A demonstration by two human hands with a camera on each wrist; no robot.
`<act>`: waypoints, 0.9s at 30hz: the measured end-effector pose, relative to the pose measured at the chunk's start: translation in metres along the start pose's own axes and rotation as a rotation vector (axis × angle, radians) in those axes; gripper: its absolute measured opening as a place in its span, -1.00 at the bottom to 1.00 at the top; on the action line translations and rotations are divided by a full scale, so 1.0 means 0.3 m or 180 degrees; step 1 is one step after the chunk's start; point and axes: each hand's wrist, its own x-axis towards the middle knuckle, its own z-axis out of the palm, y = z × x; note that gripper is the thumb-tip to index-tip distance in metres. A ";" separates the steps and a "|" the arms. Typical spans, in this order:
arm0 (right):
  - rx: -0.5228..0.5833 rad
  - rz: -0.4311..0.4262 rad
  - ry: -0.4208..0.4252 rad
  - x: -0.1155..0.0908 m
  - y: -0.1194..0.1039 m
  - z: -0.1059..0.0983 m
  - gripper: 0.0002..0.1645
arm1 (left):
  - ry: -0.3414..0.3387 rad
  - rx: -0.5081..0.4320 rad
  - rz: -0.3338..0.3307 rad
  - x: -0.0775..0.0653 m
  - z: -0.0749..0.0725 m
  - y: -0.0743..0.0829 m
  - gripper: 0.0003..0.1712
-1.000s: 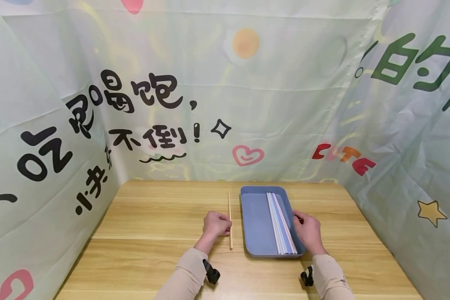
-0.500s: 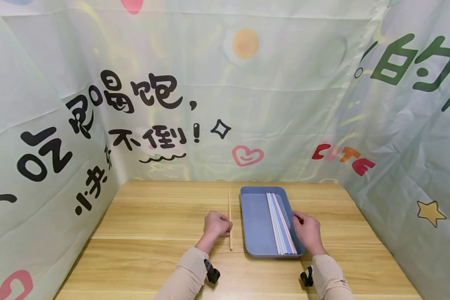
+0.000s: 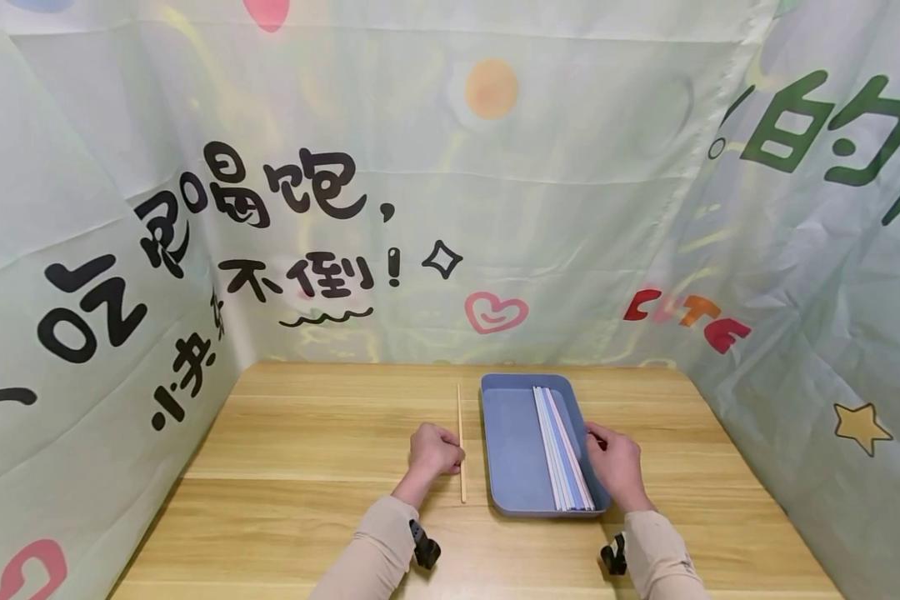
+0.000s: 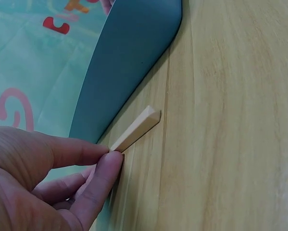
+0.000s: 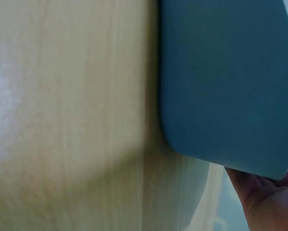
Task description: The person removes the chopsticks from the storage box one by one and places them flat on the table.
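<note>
My left hand (image 3: 437,450) pinches a plain wooden chopstick (image 3: 460,408) between thumb and fingertips, just left of a blue tray (image 3: 512,442). In the left wrist view, the blunt square end of the chopstick (image 4: 139,126) sticks out past the fingertips, low over the table. My right hand (image 3: 618,465) grips the tray's right rim; its fingers are partly hidden by the tray wall (image 5: 225,91) in the right wrist view. Inside the tray, along its right side, lies a bundle of several thin white, pale blue and pink sticks (image 3: 561,450).
The wood-grain table (image 3: 307,467) runs back to a printed cloth (image 3: 570,233), which also hangs along the left and right sides. A black strap mount (image 3: 423,546) sits at the left wrist and a similar one (image 3: 615,554) at the right wrist.
</note>
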 end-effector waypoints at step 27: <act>0.0010 0.0053 0.0008 0.000 -0.004 0.003 -0.56 | -0.0379 -0.1018 0.0347 0.018 0.049 0.094 -0.71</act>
